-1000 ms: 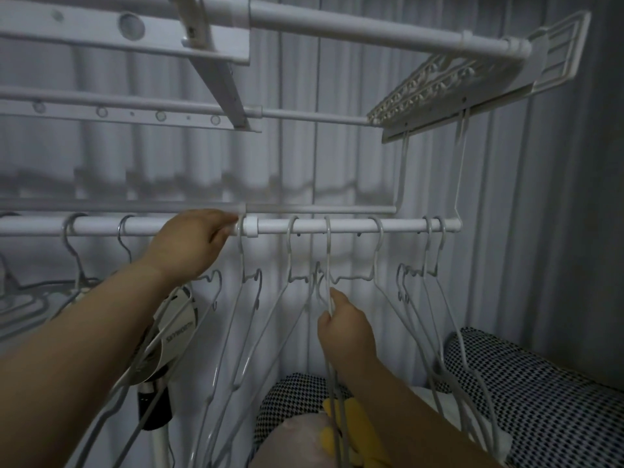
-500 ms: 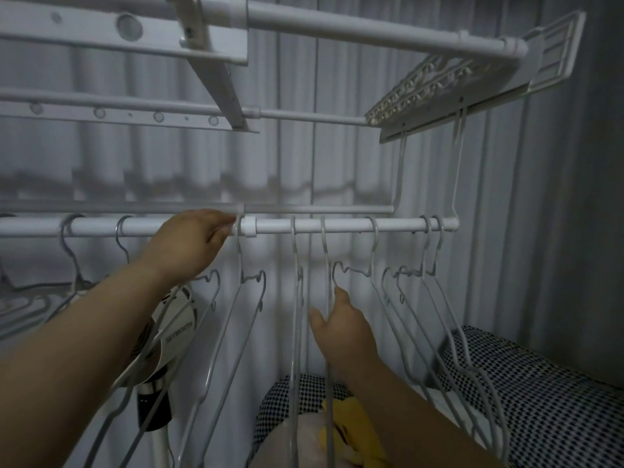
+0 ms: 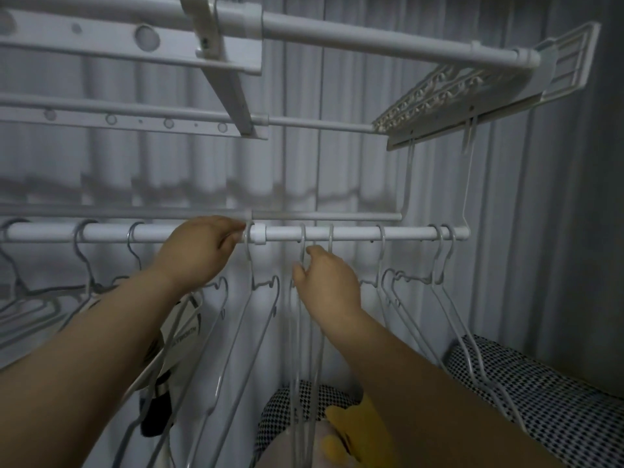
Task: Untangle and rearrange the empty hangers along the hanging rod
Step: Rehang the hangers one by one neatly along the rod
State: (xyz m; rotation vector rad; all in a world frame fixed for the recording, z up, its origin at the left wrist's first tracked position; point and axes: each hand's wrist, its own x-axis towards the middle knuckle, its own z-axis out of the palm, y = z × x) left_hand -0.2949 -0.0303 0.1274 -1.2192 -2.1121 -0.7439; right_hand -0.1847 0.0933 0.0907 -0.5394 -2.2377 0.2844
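A white hanging rod [image 3: 354, 233] runs across the middle of the head view with several empty white wire hangers on it. My left hand [image 3: 199, 253] reaches up to the rod, fingers curled at the hook of one hanger [image 3: 251, 265] beside the rod's white collar. My right hand [image 3: 326, 283] is just below the rod and pinches the necks of two middle hangers [image 3: 304, 332], which hang edge-on and close together. Further right hang a single hanger [image 3: 381, 244] and a pair of hangers [image 3: 444, 258]. Two more hooks [image 3: 84, 238] sit left of my left hand.
A white drying rack frame [image 3: 337, 35] with a clip panel [image 3: 439, 96] hangs overhead; wire links drop from it to the rod. A pale curtain [image 3: 540, 231] fills the back. Below are a checkered cushion [image 3: 540, 400], a yellow item [image 3: 358, 430], and a white and black appliance [image 3: 175, 349].
My right hand has climbed from lower on the hanger wires to their necks under the rod. The two middle hangers turned edge-on and hang straight. My left hand stayed at the rod.
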